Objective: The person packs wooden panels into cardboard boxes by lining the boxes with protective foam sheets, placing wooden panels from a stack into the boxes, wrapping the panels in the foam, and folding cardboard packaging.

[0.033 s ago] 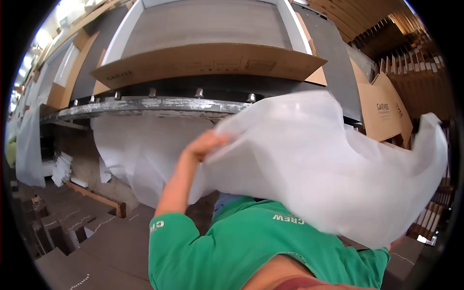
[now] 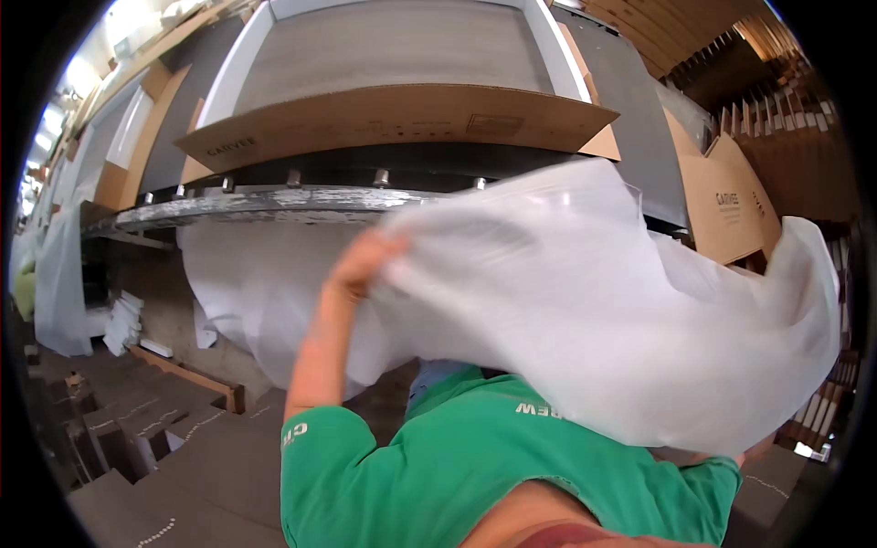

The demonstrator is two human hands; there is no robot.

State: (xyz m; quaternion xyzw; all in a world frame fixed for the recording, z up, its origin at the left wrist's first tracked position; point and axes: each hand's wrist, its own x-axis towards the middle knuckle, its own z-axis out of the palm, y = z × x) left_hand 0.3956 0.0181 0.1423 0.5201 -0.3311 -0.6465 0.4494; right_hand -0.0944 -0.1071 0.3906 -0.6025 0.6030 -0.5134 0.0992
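Observation:
A large white, translucent packing foam sheet (image 2: 585,301) billows across in front of me, from the middle out to the far right. At its left edge my left hand (image 2: 370,260) is closed, pinching the sheet; motion blurs its fingertips. My right hand is hidden behind the sheet, with only a little of the right arm (image 2: 758,447) showing below it. Beyond the sheet lies an open cardboard box (image 2: 393,119), its near flap folded outward. White foam strips (image 2: 562,50) line its sides around a flat grey panel (image 2: 402,46).
A worn metal rail (image 2: 274,203) with several bolt-like studs runs along the near edge of the dark conveyor. More white sheeting (image 2: 247,283) hangs beneath it. Stacked grey panels (image 2: 210,475) lie at the lower left. Cardboard boxes (image 2: 726,205) stand at the right.
My left hand has moved a little left and up, drawing the sheet's edge with it. On the right, the raised end of the sheet has shifted slightly left.

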